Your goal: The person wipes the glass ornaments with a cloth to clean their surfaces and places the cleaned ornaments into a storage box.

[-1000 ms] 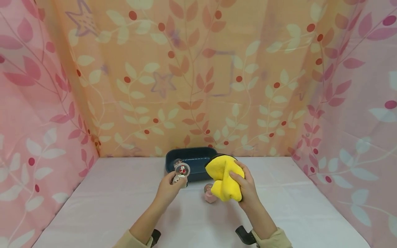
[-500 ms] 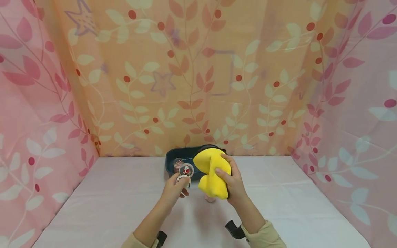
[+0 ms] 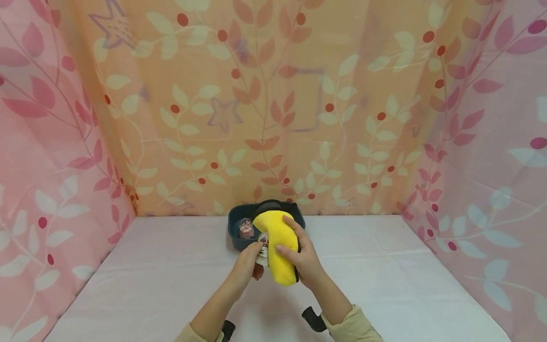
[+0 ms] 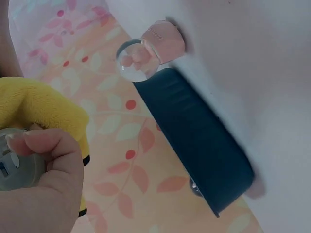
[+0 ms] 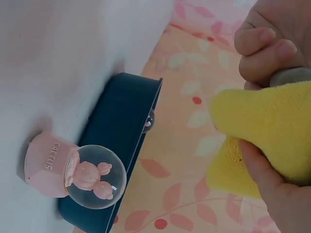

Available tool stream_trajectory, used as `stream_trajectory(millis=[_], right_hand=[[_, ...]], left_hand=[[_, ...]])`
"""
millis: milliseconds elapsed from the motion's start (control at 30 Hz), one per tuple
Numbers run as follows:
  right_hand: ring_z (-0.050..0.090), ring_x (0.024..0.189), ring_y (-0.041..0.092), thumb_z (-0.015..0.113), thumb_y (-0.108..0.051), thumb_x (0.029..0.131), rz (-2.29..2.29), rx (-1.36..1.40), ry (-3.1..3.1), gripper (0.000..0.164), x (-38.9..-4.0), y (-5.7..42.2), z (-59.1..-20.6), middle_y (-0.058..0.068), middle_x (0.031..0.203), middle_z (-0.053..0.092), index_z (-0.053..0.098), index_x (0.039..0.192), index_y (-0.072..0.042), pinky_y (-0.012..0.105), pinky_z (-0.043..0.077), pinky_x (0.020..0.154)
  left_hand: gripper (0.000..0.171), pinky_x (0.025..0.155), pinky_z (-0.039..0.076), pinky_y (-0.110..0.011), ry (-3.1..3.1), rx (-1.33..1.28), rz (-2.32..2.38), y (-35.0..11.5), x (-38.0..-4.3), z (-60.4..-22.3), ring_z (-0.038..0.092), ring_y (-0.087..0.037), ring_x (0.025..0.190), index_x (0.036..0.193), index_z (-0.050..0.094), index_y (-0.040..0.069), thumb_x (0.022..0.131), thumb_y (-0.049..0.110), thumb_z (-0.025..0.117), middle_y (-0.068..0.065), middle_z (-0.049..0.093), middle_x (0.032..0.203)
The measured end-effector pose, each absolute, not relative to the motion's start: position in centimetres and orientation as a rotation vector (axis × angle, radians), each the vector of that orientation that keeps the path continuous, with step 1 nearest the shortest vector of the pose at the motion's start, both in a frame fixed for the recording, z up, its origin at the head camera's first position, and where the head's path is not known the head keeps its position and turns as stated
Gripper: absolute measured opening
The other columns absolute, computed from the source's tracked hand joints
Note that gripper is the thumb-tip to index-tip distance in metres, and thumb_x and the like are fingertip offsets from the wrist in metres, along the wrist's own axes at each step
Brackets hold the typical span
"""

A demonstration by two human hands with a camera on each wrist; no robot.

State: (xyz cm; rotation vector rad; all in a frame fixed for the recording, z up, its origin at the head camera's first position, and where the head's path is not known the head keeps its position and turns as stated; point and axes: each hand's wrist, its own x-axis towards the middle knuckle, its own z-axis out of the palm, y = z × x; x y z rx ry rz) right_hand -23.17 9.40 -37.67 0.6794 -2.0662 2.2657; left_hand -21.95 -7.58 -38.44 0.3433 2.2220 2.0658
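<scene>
My left hand [image 3: 245, 266] grips a small snow globe [image 3: 262, 256] with a white base; its underside shows in the left wrist view. A yellow cloth [image 3: 278, 251] with black edging is held in my right hand [image 3: 308, 259], thumb on the near side. The cloth lies against the globe's right side and hides part of it. Below the hands, a second snow globe [image 5: 48, 165] with a pink base marked CACTUS and pink figures inside stands on the table; the hands and cloth hide it in the head view.
A dark blue rectangular bin [image 3: 235, 241] stands at the table's back, with another pinkish snow globe [image 3: 246, 229] in its left part. The white tabletop [image 3: 171, 280] meets floral curtains [image 3: 273, 118] at the back and sides. Black wrist mounts [image 3: 314, 319] stick out near both sleeves.
Both hands have come together: the cloth moved left onto the globe, and the left hand moved slightly right. The pink-based globe on the table has become hidden in the head view.
</scene>
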Motion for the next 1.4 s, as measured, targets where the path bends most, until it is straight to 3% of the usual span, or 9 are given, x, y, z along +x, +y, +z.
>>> stream_trajectory(millis=[233,400,733,933,1100,1267,1400], right_hand=[[0.051,0.095,0.028,0.068,-0.005,0.084,2.226,0.564,-2.114,0.068,-23.7,9.2,-38.3,0.018,0.122,0.042,0.039,0.144,-0.015,0.035,0.048,0.078],[0.052,0.094,0.026,0.066,0.000,0.085,2.231,0.444,-2.066,0.060,-23.9,9.3,-38.4,0.017,0.118,0.046,0.044,0.140,-0.011,0.032,0.050,0.077],[0.053,0.096,0.026,0.063,-0.002,0.089,2.237,0.237,-2.043,0.050,-25.1,10.1,-38.8,0.015,0.117,0.050,0.050,0.137,-0.008,0.034,0.050,0.079],[0.052,0.101,0.023,0.060,-0.009,0.092,2.343,0.094,-1.977,0.052,-25.1,10.8,-38.7,0.012,0.123,0.048,0.044,0.141,-0.008,0.031,0.049,0.082],[0.051,0.098,0.024,0.058,-0.004,0.088,2.417,0.329,-1.841,0.055,-24.0,11.4,-38.0,0.012,0.121,0.043,0.042,0.139,-0.014,0.030,0.049,0.080],[0.052,0.096,0.026,0.063,-0.007,0.086,2.255,0.765,-2.009,0.059,-23.4,10.8,-37.9,0.016,0.118,0.042,0.040,0.140,-0.014,0.033,0.049,0.079],[0.050,0.099,0.028,0.067,-0.012,0.087,2.164,0.872,-2.147,0.066,-23.5,10.4,-38.1,0.019,0.123,0.042,0.035,0.145,-0.012,0.037,0.048,0.081]], left_hand=[[0.034,0.056,0.040,-0.025,2.221,0.411,1.992,-7.8,-22.1,-38.9,0.043,-0.015,0.057,0.105,0.051,-0.001,0.103,0.032,0.043,-0.002,0.047,0.065],[0.033,0.062,0.043,-0.026,2.149,0.510,1.936,-8.3,-22.2,-39.3,0.046,-0.014,0.062,0.115,0.049,-0.004,0.098,0.024,0.055,-0.002,0.051,0.069],[0.042,0.079,0.052,-0.037,2.126,0.558,1.876,-8.7,-22.2,-39.3,0.056,-0.016,0.076,0.124,0.049,-0.004,0.097,0.026,0.060,-0.005,0.060,0.089],[0.041,0.073,0.051,-0.032,2.238,0.494,1.896,-9.0,-21.9,-39.3,0.057,-0.016,0.078,0.121,0.052,-0.003,0.092,0.021,0.068,-0.002,0.060,0.088],[0.043,0.064,0.050,-0.027,2.409,0.456,1.872,-9.0,-21.5,-39.2,0.057,-0.014,0.075,0.118,0.055,-0.001,0.087,0.022,0.073,-0.003,0.061,0.087],[0.041,0.067,0.051,-0.028,2.484,0.446,1.886,-8.7,-21.5,-38.9,0.058,-0.016,0.078,0.118,0.057,-0.001,0.086,0.021,0.072,-0.006,0.061,0.092],[0.038,0.068,0.052,-0.031,2.496,0.437,1.871,-8.6,-21.5,-39.0,0.058,-0.017,0.077,0.117,0.057,-0.002,0.086,0.018,0.069,-0.006,0.062,0.090]])
